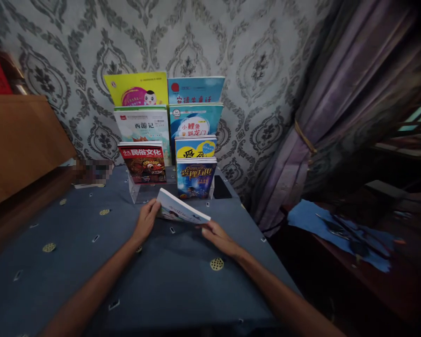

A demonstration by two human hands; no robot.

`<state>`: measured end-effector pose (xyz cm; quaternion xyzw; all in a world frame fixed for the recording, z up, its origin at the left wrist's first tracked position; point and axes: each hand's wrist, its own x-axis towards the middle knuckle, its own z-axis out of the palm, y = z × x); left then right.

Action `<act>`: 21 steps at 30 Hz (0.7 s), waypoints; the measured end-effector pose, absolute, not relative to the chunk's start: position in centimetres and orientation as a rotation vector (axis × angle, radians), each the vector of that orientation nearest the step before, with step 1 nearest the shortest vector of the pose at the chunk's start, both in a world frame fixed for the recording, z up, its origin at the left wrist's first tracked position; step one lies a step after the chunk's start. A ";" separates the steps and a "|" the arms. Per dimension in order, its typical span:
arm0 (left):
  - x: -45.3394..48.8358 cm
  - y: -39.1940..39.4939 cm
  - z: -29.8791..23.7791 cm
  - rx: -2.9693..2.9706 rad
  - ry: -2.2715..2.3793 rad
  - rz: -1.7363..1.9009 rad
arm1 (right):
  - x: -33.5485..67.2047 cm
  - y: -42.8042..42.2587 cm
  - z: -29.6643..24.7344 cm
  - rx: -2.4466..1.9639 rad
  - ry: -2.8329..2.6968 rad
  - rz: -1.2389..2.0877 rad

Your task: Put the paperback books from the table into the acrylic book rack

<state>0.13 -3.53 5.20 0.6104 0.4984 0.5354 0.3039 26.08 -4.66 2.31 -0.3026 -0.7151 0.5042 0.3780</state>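
Observation:
My left hand (146, 220) grips the left end of a thin white-covered book (181, 209), and my right hand (215, 235) holds its right lower corner. The book is tilted, just above the blue tablecloth (91, 262), in front of a clear tiered book stand (137, 191). The stand holds several books: a red one (142, 162) and a dark blue one (196, 177) in the front row, a yellow one (136, 88) and a light blue one (195, 90) at the top. The stand's lowest left slot in front of the red book looks free.
A wooden board (17, 140) leans at the left. A black flat object (221, 187) lies right of the stand. Purple curtains (337, 107) hang at the right, beside a dark side table with blue cloth (323, 220). Patterned wallpaper is behind.

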 end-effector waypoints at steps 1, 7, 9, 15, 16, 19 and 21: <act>0.2 -3.4 5.2 1.566 1.322 1.452 | 25.7 -4.6 2.1 -0.774 -1.806 1.275; 1.1 -2.6 4.5 1.151 1.165 1.608 | 22.8 -3.6 3.1 -0.808 -1.684 0.988; 1.7 -2.3 4.6 1.033 1.054 1.656 | 22.2 -3.3 3.9 -0.826 -1.666 0.888; 2.5 -2.2 4.0 1.035 1.042 1.683 | 21.5 -3.0 3.4 -0.925 -1.652 0.702; 2.4 -2.2 3.5 1.057 1.093 1.677 | 21.5 -2.9 3.0 -0.938 -1.654 0.695; 1.6 -2.4 1.4 1.102 1.288 1.685 | 21.6 -2.9 2.0 -0.970 -1.684 0.707; 1.0 -2.4 0.1 1.186 1.316 1.646 | 21.7 -2.9 1.7 -0.985 -1.703 0.717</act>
